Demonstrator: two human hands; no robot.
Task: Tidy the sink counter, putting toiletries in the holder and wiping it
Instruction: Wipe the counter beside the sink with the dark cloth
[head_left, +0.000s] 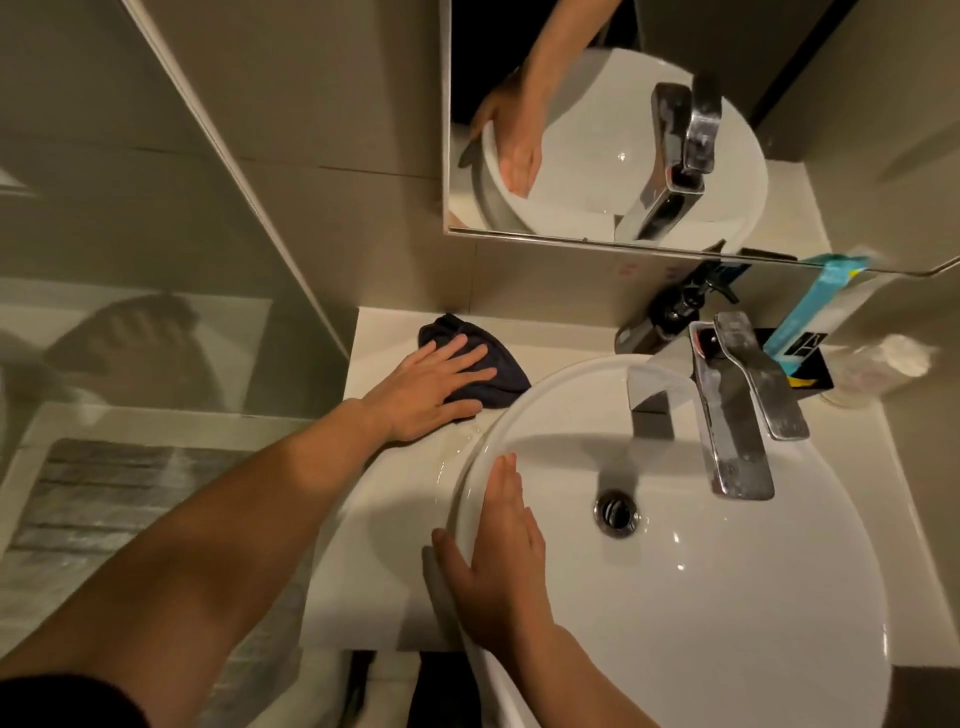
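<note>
Nearest, right hand (498, 561) flat on the basin (701, 597) rim, fingers together, thumb hooked over the outer edge, gripping nothing, just steadying. Beyond it, left hand (431, 387) spread flat, fingers splayed, pressing the dark cloth (498, 371) onto the white worktop (384, 493) in the back-left corner, just beside the basin. Wet streaks on the worktop between the two hands, not yet wiped. Best done with the palm kept flat and firm, drawing the cloth forward along the basin's curve to take up that water, lifting off only at the front edge. Farthest, behind the tap (737, 410), toiletries crowded against the wall: a pump bottle (680, 306), a blue-and-white tube (810, 312), possibly standing in a dark holder (802, 364), too blurred to confirm.
</note>
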